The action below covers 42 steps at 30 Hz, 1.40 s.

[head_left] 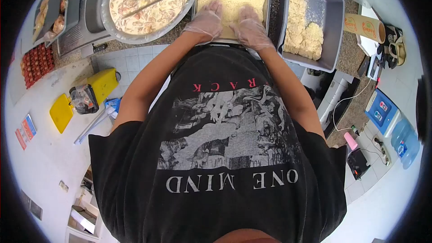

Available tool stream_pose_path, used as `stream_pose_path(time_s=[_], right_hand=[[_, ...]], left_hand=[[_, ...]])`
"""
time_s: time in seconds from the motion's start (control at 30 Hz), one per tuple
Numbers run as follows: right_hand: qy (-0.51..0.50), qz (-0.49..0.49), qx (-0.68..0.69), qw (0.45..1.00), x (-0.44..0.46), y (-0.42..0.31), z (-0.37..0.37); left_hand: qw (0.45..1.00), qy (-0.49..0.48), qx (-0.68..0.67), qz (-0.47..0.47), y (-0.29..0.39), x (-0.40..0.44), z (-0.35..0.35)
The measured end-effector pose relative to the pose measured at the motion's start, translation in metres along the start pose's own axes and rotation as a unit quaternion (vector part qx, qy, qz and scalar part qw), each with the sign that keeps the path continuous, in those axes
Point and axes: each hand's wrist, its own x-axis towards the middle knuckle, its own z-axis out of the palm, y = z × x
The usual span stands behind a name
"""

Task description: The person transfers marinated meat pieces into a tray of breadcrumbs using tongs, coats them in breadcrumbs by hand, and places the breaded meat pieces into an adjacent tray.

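Both hands wear clear plastic gloves and lie palm down on a tray (268,0) filled with pale yellow crumbs (232,1). My left hand (208,21) presses at the tray's near left side, its fingers extended. My right hand (252,28) rests at the near right, fingers spread forward on the crumbs. To the left, a big round bowl (108,18) holds meat pieces in a creamy liquid (150,4), with metal tongs (157,2) across it. A grey bin (334,31) on the right contains crumb-coated pieces (303,38).
A sink (94,13) and a grey container (72,6) with food are at the upper left, above stacked egg trays (38,65). A knife (100,47) lies by the counter edge. A cardboard roll (365,28) is right of the grey bin.
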Motion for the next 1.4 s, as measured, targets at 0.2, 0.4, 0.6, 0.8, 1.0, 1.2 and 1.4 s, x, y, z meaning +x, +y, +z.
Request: stream_pose_path(time_s=[0.2,0.4,0.6,0.8,1.0,1.2,1.4], right_hand=[[-0.014,0.026,0.016,0.999,0.000,0.006,-0.001],[0.025,-0.089,-0.164,0.982,-0.003,0.010,0.000],[-0.011,-0.063,-0.131,0.989,0.021,0.004,-0.038],[-0.079,0.086,0.130,0.985,0.054,0.033,-0.066],[-0.003,0.095,0.250,0.964,0.063,0.076,-0.036],[0.038,0.108,0.117,0.987,0.018,0.046,-0.054],[-0.022,0.029,0.075,0.997,-0.030,0.034,0.029]], left_hand=[[0.993,0.117,-0.029,0.004,-0.009,0.006,0.009],[0.994,0.102,0.042,0.011,0.003,-0.003,-0.011],[0.973,0.202,-0.009,0.110,-0.027,0.016,-0.004],[0.971,0.126,-0.194,-0.056,-0.027,0.032,-0.025],[0.964,-0.063,-0.251,-0.063,-0.044,0.049,-0.044],[0.903,0.087,-0.320,-0.274,-0.013,0.006,-0.049],[0.940,-0.079,-0.273,-0.189,-0.001,-0.030,-0.016]])
